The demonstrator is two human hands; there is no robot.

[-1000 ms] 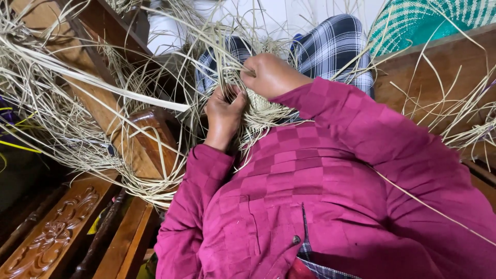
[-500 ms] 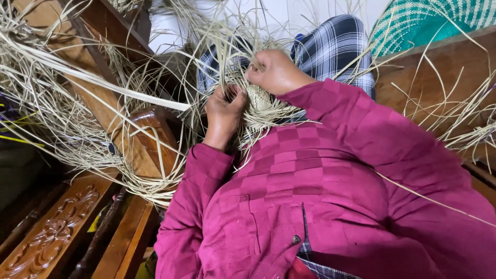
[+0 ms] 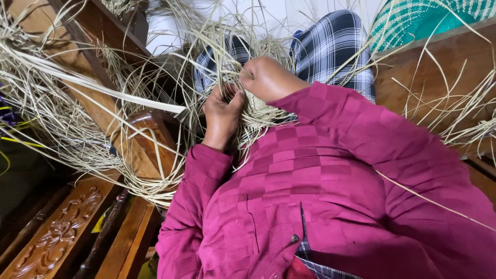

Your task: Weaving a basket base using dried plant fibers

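Note:
My left hand [image 3: 222,111] is closed around a bunch of pale dried straw strands [image 3: 217,57] that rise from a small woven piece [image 3: 261,106] on my lap. Just to its right and touching the same piece, my right hand [image 3: 268,77] is curled, pinching strands against the weave. Both arms wear magenta checked sleeves [image 3: 330,129]. The woven piece is mostly hidden under the two hands.
A black-and-white plaid cloth [image 3: 336,49] covers my knees beyond the hands. Loose straw [image 3: 57,124] lies heaped over a carved brown wooden frame [image 3: 139,139] at the left. More wood [image 3: 434,77] and a green woven mat [image 3: 423,18] sit at the right.
Both hands stay on the straw weave, with only small finger and wrist shifts. The right hand has dipped slightly lower.

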